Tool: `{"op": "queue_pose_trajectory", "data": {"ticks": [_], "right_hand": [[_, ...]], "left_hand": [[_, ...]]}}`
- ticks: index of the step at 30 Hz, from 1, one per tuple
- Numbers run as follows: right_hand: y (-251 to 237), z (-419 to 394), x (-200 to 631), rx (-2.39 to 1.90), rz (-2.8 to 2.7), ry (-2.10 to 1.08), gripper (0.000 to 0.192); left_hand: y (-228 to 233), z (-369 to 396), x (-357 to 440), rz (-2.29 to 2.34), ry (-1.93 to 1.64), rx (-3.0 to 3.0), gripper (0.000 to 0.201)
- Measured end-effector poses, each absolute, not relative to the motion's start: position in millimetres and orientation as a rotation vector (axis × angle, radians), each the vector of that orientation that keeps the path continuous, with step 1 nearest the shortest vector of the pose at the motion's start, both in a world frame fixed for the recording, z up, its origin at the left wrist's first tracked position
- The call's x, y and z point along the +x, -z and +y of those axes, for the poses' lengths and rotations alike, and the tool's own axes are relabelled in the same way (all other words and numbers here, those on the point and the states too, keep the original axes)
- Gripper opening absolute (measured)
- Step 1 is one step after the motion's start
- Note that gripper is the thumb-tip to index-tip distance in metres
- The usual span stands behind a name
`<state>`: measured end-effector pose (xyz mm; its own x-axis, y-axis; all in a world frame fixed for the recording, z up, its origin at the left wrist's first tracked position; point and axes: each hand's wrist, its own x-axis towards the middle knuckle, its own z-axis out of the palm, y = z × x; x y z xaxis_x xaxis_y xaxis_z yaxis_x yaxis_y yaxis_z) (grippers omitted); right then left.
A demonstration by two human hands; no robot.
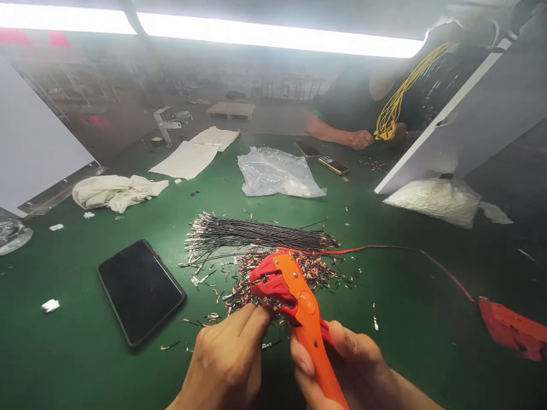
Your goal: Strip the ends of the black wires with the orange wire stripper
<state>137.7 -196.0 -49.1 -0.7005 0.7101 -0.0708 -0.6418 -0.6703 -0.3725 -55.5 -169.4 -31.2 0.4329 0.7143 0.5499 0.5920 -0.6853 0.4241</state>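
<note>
My right hand (342,359) grips the handles of an orange and red wire stripper (294,296), its jaws pointing up and left over a heap of cut wire bits (282,273). My left hand (231,359) is beside the jaws with fingers pinched together at the heap's near edge; whether it holds a wire I cannot tell. A bundle of thin black wires (256,233) lies just beyond the heap. A red wire (384,247) runs from the bundle to the right.
A dark phone (139,290) lies left of my hands on the green table (85,353). A clear plastic bag (276,173), white cloth (115,191), papers (192,154) and a bag of white parts (436,199) lie farther back. Across the table a co-worker's hand (361,138) holds yellow wires (397,102).
</note>
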Motion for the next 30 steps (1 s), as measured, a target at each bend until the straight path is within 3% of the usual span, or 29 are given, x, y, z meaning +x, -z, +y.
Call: {"op": "queue_pose_trajectory", "data": {"ticks": [9, 15, 20, 26, 30], "right_hand": [[35, -191, 139, -0.291, -0.399, -2.418, 0.05], [38, -186, 141, -0.297, -0.483, -2.46, 0.041], [41, -189, 135, -0.245, -0.354, -2.498, 0.055], [31, -195, 133, -0.266, -0.451, -2.453, 0.059], [25, -193, 135, -0.309, -0.396, -2.488, 0.063]], "left_hand": [[25, -169, -59, 1.166, -0.962, 2.55, 0.041], [14, -173, -57, 1.116, -0.891, 2.443, 0.024], [9, -176, -51, 1.187, -0.96, 2.348, 0.023], [4, -170, -49, 1.075, -1.006, 2.409, 0.011], [5, -169, -49, 1.102, -0.993, 2.374, 0.018]]}}
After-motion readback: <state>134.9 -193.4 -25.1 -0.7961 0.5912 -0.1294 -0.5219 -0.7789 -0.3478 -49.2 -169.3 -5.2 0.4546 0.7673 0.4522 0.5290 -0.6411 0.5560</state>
